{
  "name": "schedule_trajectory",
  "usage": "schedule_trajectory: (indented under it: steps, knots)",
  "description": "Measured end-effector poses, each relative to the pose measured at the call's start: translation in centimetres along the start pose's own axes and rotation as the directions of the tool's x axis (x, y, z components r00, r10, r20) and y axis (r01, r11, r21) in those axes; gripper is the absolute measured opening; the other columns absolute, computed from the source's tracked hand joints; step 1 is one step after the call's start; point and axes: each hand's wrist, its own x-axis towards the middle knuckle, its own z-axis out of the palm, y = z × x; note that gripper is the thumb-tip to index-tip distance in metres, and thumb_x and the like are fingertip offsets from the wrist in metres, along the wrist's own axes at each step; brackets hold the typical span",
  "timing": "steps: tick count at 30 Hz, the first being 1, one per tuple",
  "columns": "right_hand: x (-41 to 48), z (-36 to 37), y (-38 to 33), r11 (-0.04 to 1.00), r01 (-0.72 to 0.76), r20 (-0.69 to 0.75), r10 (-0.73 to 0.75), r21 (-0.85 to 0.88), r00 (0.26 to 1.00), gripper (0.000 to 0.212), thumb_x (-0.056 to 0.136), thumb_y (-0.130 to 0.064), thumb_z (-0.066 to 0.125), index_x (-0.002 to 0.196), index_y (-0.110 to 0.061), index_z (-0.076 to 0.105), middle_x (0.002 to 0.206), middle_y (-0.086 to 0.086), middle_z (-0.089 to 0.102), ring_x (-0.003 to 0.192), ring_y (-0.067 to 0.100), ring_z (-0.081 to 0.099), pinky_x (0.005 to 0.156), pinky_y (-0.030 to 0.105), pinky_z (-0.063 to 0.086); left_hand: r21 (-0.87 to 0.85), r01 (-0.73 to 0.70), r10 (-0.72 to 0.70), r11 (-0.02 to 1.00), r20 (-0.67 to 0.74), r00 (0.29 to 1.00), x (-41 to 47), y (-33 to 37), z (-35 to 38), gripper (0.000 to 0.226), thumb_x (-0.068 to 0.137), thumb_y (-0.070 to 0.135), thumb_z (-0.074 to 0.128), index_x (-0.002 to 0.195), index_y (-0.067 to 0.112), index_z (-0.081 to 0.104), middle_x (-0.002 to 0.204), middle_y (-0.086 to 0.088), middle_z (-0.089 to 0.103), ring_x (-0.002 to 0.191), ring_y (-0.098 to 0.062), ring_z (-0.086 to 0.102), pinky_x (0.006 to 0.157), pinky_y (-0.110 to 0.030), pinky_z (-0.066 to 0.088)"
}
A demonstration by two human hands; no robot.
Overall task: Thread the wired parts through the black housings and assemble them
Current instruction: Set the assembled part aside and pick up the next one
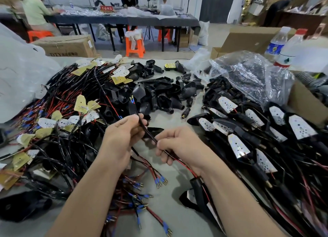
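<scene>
Pinching the black-sleeved wire at two points, you are holding it slanted from your right hand, nearer you, up to your left hand; its red lead is trailing past your right wrist. Just beyond, a black housing is lying between your hands; loose housings are lying farther back on the counter.
</scene>
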Motion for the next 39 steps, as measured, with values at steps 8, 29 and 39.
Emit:
schedule_trajectory:
  steps: [8, 29, 39]
  knots:
    - [-0.8, -0.5, 0.2, 0.985, 0.007, 0.059, 0.004, -0.175, 0.998, 0.020, 0.077, 0.011, 0.058, 0.092, -0.001, 0.064, 0.066, 0.020, 0.066, 0.047, 0.024, 0.054, 0.042, 0.025, 0.044, -0.154, -0.052, 0.045, 0.987, -0.050, 0.998, 0.3, 1.3, -1.5, 0.017, 0.102, 0.018, 0.059, 0.096, 0.015, 0.075, 0.083, 0.000, 0.076, 0.070, -0.009, 0.070, 0.063, -0.018, 0.056]
    - [-2.3, -4.8, -0.8, 0.968, -0.009, 0.026, 0.016, -0.249, 1.000, 0.011, 0.088, 0.002, 0.060, 0.083, -0.002, 0.069, 0.073, 0.016, 0.074, 0.056, 0.023, 0.067, 0.049, 0.019, 0.047, 0.015, -0.253, 0.248, 0.967, -0.258, 0.934, 1.1, 2.3, -3.1, 0.015, 0.103, 0.020, 0.061, 0.105, 0.014, 0.075, 0.095, -0.003, 0.081, 0.092, -0.015, 0.077, 0.077, -0.025, 0.063]
    - [-0.5, -1.0, 1.3, 0.779, -0.038, -0.298, -0.193, -0.625, 0.935, 0.024, 0.087, -0.032, 0.061, 0.108, -0.029, 0.071, 0.085, 0.001, 0.076, 0.086, 0.019, 0.069, 0.080, 0.026, 0.054, 0.605, -0.275, 0.286, 0.747, 0.081, 0.955, 1.1, -1.2, -1.2, 0.013, 0.090, 0.027, 0.076, 0.097, 0.037, 0.079, 0.087, 0.020, 0.077, 0.079, -0.002, 0.074, 0.079, -0.026, 0.060]
